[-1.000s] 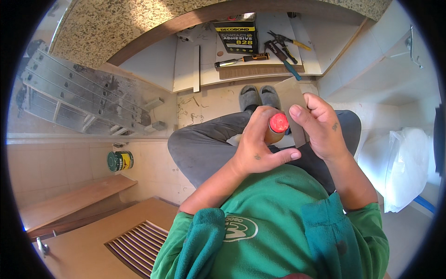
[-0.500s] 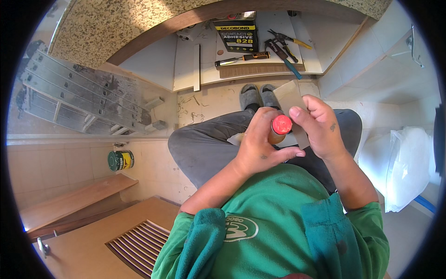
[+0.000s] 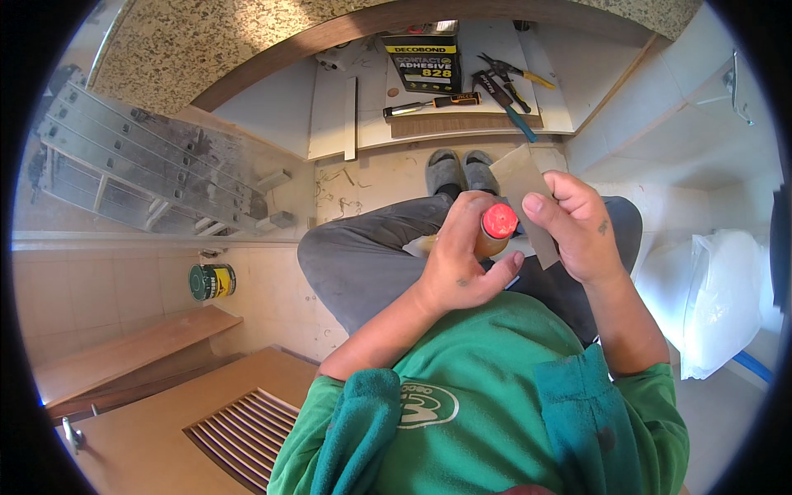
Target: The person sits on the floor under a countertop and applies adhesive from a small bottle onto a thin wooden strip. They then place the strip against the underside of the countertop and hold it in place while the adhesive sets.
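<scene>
Above my lap, my left hand (image 3: 456, 252) is wrapped round a bottle (image 3: 492, 246) with a red cap and amber-coloured contents. The cap points up towards me, and most of the bottle is hidden by my fingers. Between thumb and fingers, my right hand (image 3: 580, 229) grips a thin flat beige strip (image 3: 520, 183), tilted just to the right of the cap. A gap shows between my left thumb and the strip.
Ahead, an open cabinet holds an adhesive can (image 3: 423, 62), a chisel (image 3: 433, 104), snips (image 3: 511, 78) and a blue-handled tool (image 3: 505, 103). A ladder (image 3: 148, 165) lies left, near a small green tin (image 3: 212, 282). A louvred door panel (image 3: 165, 396) is lower left; plastic wrap (image 3: 722, 301) is at right.
My right hand and the strip have shifted slightly right, away from the bottle. My left thumb has drawn back from the strip's lower end. The bottle has barely moved.
</scene>
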Demonstrator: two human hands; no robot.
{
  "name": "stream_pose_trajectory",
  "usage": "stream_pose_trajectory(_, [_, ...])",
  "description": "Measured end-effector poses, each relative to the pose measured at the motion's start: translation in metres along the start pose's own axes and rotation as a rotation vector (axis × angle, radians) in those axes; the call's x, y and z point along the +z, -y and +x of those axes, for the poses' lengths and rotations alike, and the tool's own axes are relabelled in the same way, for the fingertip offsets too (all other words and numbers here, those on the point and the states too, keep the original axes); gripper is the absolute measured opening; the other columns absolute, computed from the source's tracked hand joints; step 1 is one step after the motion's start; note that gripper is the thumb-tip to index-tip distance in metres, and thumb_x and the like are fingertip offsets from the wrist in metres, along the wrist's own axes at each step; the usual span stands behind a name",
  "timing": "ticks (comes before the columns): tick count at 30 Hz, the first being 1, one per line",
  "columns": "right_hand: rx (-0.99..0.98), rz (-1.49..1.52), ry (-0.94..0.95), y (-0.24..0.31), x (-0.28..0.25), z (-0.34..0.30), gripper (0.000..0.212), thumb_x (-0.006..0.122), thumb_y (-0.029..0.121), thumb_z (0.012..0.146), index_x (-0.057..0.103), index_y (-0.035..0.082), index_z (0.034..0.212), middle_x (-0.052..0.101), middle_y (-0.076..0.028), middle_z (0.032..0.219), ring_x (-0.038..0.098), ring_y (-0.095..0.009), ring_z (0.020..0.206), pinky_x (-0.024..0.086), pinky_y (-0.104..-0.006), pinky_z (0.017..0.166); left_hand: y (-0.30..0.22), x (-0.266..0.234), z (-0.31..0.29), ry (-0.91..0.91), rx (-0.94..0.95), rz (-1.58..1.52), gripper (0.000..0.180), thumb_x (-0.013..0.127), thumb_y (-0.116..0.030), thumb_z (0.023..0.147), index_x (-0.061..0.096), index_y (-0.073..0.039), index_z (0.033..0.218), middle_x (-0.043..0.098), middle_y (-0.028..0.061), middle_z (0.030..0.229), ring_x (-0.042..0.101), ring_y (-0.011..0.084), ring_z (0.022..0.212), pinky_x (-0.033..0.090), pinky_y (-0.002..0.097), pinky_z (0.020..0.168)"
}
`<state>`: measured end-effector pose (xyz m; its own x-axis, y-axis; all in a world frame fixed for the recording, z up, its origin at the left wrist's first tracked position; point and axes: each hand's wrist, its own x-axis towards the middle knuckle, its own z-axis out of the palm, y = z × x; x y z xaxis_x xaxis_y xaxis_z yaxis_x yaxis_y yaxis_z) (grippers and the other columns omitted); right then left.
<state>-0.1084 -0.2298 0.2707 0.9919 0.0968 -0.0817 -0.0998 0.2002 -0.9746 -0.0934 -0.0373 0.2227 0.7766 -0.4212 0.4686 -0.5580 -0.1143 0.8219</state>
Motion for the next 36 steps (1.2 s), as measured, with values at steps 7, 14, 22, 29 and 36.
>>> stream_pose_trajectory(7, [-0.015,-0.037,0.029,-0.002,-0.004,0.000,0.018,0.066,0.018,0.102,0.063,0.002,0.097,0.063,0.004,0.085,0.052,-0.001,0.078,0.045,-0.0217,0.068,-0.003,-0.001,-0.001,0.017,-0.056,-0.010,0.049,0.077,-0.006,0.082,0.054,0.003,0.124,0.056,0.0196,0.118,0.059,0.0324,0.104,0.047,0.0381,0.095])
stream_pose_trajectory(14, [-0.023,-0.184,-0.053,-0.007,0.000,-0.004,0.025,0.066,0.018,0.101,0.053,0.005,0.084,0.050,0.007,0.075,0.042,-0.001,0.071,0.038,-0.0230,0.059,-0.004,0.006,-0.001,-0.043,-0.064,0.011,0.040,0.073,-0.001,0.084,0.055,0.004,0.120,0.057,0.0223,0.114,0.060,0.0397,0.102,0.051,0.0413,0.090])
stream_pose_trajectory(22, [0.006,-0.337,-0.092,-0.013,0.004,-0.008,0.013,0.063,0.013,0.103,0.061,0.003,0.095,0.061,0.005,0.083,0.049,0.001,0.076,0.043,-0.0208,0.065,0.004,0.012,-0.007,-0.047,-0.067,0.094,0.043,0.074,-0.004,0.084,0.054,0.006,0.121,0.058,0.0245,0.118,0.060,0.0440,0.106,0.052,0.0450,0.090])
stream_pose_trajectory(29, [-0.026,-0.463,-0.144,-0.015,0.013,-0.005,0.017,0.065,0.017,0.103,0.060,0.003,0.094,0.060,0.004,0.081,0.048,0.000,0.075,0.043,-0.0209,0.065,0.012,0.015,-0.010,-0.050,-0.067,0.150,0.043,0.074,-0.005,0.085,0.054,0.006,0.122,0.057,0.0247,0.119,0.060,0.0437,0.106,0.052,0.0456,0.090])
stream_pose_trajectory(36, [-0.114,-0.335,-0.222,-0.001,0.003,-0.007,0.026,0.069,0.019,0.101,0.054,0.004,0.085,0.052,0.004,0.076,0.040,-0.002,0.070,0.040,-0.0246,0.058,0.015,0.014,-0.006,-0.086,-0.088,0.086,0.046,0.082,-0.009,0.082,0.058,0.002,0.119,0.059,0.0216,0.113,0.061,0.0407,0.100,0.051,0.0448,0.089])
